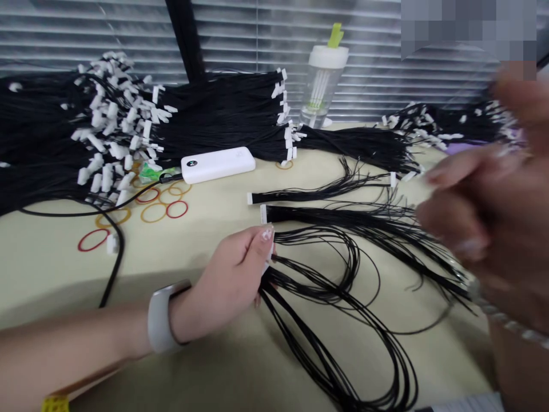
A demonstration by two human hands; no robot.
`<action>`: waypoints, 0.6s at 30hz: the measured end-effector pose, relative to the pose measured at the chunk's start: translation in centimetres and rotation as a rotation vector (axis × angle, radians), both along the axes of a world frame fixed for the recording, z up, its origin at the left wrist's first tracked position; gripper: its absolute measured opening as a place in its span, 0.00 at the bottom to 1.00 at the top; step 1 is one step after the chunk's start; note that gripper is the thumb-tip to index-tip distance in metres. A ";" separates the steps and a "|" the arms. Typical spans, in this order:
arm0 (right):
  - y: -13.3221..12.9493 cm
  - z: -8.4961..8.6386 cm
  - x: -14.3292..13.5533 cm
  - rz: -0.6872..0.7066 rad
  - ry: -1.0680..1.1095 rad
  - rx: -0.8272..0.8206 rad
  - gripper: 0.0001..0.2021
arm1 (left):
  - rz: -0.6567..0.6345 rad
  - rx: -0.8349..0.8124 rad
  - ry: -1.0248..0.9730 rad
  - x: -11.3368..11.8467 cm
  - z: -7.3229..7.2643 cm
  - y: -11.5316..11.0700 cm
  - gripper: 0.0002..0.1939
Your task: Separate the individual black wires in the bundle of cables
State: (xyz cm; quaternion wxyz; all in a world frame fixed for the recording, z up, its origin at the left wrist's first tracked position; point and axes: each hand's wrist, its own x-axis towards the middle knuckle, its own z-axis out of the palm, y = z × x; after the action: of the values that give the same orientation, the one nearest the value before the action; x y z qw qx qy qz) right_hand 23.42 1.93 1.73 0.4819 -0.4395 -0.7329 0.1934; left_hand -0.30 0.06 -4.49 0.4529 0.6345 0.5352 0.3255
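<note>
My left hand [240, 266], at the centre, wears a grey band on its wrist. Its thumb and fingers are closed on the white connector end of a wire harness [355, 286], whose black wires loop out to the right over the table. Just beyond lie a thicker bundle of black wires with a white connector [263, 214] and a thinner bundle with a white connector [250, 198]. My right hand [493, 194] is raised close to the camera at the right, with a beaded bracelet. Motion smears its bent fingers, and whether they pinch anything is unclear.
Large piles of black wires with white connectors [115, 126] line the back. A white power bank [218, 165] with a black cable lies before them, near several rubber bands [153, 213]. A clear bottle [321, 86] stands by the blinds. The table [171, 246] is pale.
</note>
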 end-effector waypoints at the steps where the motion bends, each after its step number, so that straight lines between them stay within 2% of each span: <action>1: -0.4 -0.3 -1.1 0.064 0.041 -0.102 0.20 | -0.001 -0.007 -0.002 0.0 0.0 0.0 0.20; 2: -0.7 -0.7 -2.1 0.117 -0.035 -0.154 0.14 | 0.000 -0.009 -0.003 0.0 0.0 0.0 0.20; 4: -1.2 -1.5 -3.8 0.145 -0.257 -0.103 0.03 | -0.005 -0.012 -0.003 0.1 0.1 0.1 0.21; 5: -1.4 -1.9 -4.5 0.147 -0.356 -0.054 0.02 | -0.009 -0.013 -0.005 0.1 0.2 0.1 0.21; 7: -1.7 -2.6 -5.3 0.144 -0.445 0.014 0.03 | -0.022 -0.005 -0.001 0.1 0.2 0.2 0.21; 11: -2.1 -3.7 -6.0 0.165 -0.471 0.031 0.05 | -0.058 0.062 0.045 0.1 0.2 0.2 0.21; 18: -2.0 -4.7 -6.5 0.157 -0.557 0.076 0.09 | -0.092 0.136 0.069 -0.2 0.1 0.1 0.20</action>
State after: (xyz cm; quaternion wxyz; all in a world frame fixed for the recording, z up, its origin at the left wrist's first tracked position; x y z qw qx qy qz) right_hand 16.96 -0.02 -3.01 0.2617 -0.3995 -0.8754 0.0745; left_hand -0.48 0.15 -4.38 0.4044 0.6984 0.4975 0.3180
